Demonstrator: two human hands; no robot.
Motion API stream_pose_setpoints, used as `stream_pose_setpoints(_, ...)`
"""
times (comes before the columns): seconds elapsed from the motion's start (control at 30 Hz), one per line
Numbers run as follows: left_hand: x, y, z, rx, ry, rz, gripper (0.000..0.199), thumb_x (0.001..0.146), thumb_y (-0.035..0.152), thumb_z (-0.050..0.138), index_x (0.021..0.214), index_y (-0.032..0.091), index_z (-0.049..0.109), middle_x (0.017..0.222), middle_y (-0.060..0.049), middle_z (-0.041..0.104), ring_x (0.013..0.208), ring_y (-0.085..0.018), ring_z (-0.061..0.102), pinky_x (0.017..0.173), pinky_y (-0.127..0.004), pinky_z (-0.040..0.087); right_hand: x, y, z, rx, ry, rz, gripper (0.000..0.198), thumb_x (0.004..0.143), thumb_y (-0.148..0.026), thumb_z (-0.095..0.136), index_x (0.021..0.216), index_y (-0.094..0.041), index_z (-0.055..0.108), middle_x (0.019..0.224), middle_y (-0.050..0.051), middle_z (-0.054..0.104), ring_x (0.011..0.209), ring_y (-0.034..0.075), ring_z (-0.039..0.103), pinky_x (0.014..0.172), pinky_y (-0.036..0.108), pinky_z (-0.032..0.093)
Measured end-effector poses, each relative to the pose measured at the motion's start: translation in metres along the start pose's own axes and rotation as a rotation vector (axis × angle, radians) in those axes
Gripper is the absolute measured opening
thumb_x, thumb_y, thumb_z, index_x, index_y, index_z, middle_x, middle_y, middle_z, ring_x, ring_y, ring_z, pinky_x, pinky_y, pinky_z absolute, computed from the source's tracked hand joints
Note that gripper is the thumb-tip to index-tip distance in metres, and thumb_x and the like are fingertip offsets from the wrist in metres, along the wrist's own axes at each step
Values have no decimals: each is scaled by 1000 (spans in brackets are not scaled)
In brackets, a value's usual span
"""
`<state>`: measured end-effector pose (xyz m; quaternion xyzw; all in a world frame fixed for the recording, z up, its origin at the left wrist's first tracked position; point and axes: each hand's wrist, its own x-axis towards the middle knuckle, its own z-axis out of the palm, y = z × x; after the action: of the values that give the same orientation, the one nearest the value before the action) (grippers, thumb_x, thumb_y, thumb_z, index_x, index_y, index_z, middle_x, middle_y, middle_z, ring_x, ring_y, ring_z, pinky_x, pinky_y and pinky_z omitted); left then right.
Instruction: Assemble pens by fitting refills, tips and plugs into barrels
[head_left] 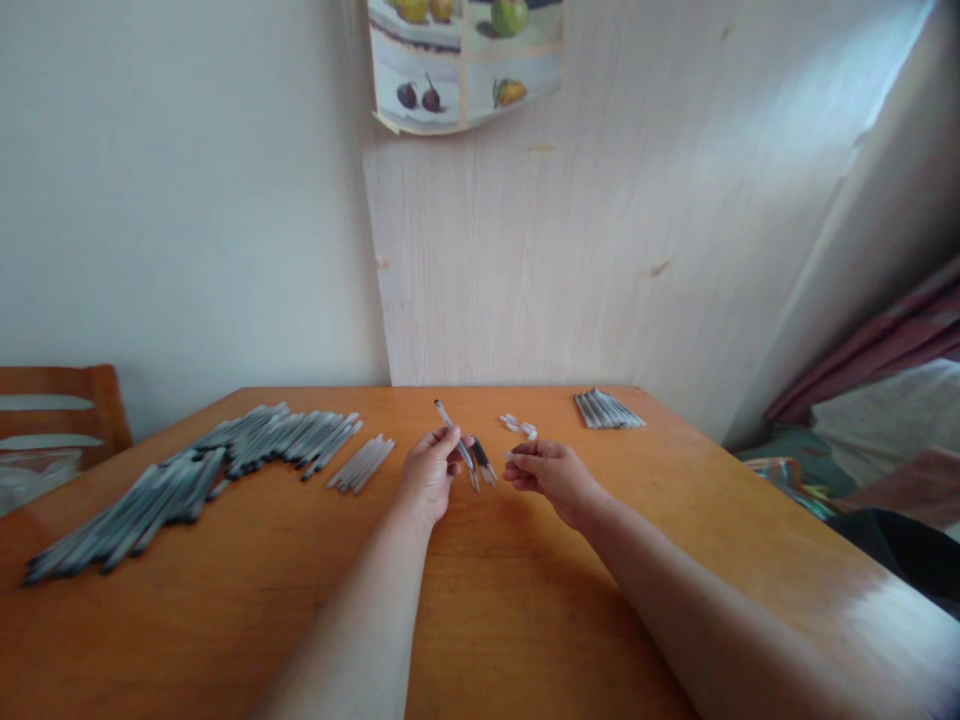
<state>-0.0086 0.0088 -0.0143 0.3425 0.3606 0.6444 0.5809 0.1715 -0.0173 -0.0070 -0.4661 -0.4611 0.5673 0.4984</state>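
Noting a plastic bag (37,480) at far left with contents too blurred to tell. Pinching a black-ended pen (444,414), tilted, between closed thumb and fingers of the left hand (433,468); pinching a small whitish piece (511,457) at closed fingertips of the right hand (553,480), apart from the pen, over the wooden table (495,600).

Pen (444,413): being held tilted, dark end pointing far left.
Black pieces (480,452): showing just right, thin tips pointing near.
White bits (517,425): lying clustered, farther right.

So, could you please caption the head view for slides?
Left hand holding a pen, right hand nearby, over an orange-brown table.
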Motion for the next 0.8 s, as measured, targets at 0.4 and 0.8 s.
stream_pose_setpoints(0.4, -4, 5, 2, 13, 50, 29, 33, 63, 33, 80, 79, 17, 56, 77, -5, 71, 62, -10, 61, 55, -20, 36, -9, 5, 17, -36, -38, 13, 7, 78, -18, 63, 79, -17, 55, 73, 2, 67, 59, 11, 64, 52, 21, 49)
stream_pose_setpoints(0.8, -5, 1, 4, 67, 46, 41, 33, 64, 34, 79, 80, 16, 57, 82, -7, 72, 65, -12, 63, 58, -22, 42, -12, 6, 22, -26, -41, 19, 8, 77, -19, 63, 81, -17, 56, 79, 3, 68, 60, 12, 65, 52, 21, 48)
